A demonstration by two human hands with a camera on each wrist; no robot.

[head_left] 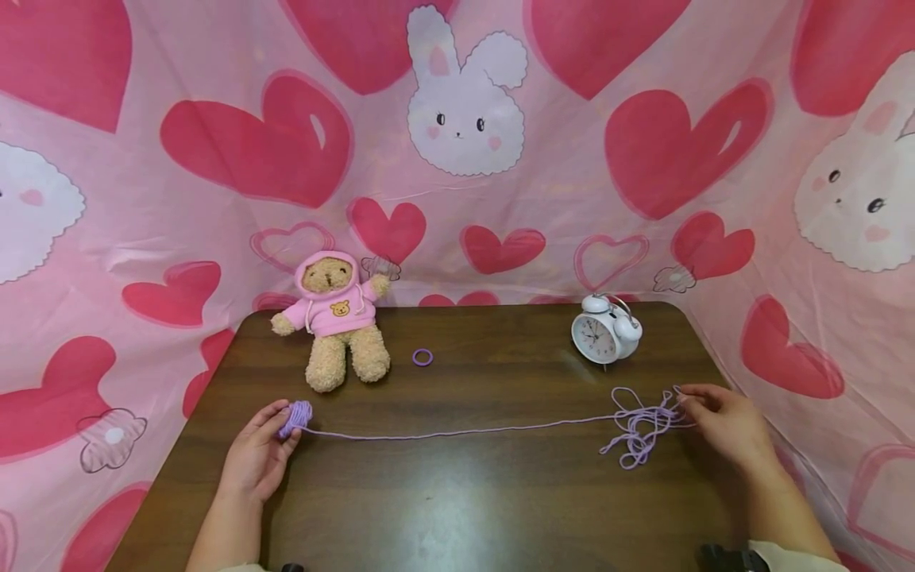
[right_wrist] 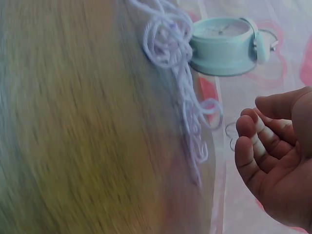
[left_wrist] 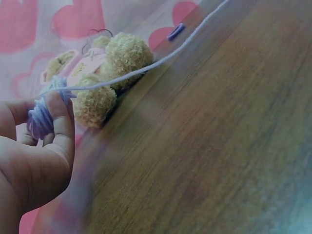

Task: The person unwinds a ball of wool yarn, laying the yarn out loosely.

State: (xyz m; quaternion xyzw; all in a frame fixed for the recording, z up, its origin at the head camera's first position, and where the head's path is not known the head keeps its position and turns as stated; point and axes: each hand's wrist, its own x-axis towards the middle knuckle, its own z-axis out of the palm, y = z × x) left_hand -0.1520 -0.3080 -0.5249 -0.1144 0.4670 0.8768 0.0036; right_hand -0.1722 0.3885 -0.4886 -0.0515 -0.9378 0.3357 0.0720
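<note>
My left hand (head_left: 252, 457) pinches a small wound ball of lilac yarn (head_left: 297, 417) between thumb and fingers at the left of the table. From the ball (left_wrist: 41, 118) a single strand (head_left: 443, 434) runs across to the right, where it joins a loose tangle of the same yarn (head_left: 641, 429). Beside that tangle is my right hand (head_left: 732, 429), its fingertips close to the yarn's right end in the head view. The right wrist view shows this hand (right_wrist: 278, 165) with loosely bent fingers and nothing in them, apart from the yarn loops (right_wrist: 183, 73).
A teddy bear in a pink hoodie (head_left: 339, 318) sits at the back left, with a purple ring (head_left: 414, 359) lying to its right. Behind the tangle stands a white twin-bell alarm clock (head_left: 599, 338). Pink heart-and-rabbit cloth (head_left: 493, 206) hangs around the brown table (head_left: 457, 508).
</note>
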